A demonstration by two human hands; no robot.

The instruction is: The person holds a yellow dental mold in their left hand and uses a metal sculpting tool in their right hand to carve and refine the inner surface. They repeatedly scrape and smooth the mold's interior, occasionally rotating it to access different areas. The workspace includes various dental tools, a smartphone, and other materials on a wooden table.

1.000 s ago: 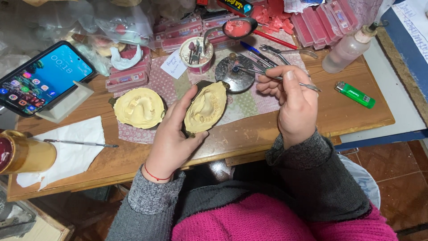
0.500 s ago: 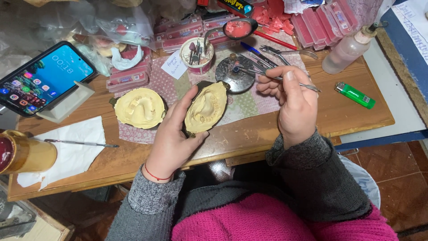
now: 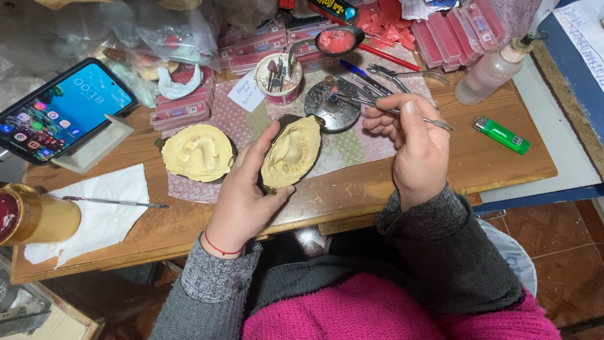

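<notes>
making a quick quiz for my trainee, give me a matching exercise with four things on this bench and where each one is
Things:
1. yellow mould half
2. thin metal tool
3. green lighter
4. phone

Places:
A. propped on a white stand at the far left
B. in the left hand
C. lying on the wood to the right of the right hand
D. in the right hand, tip toward the round metal dish

Pairs: 1-B, 2-D, 3-C, 4-A
</notes>
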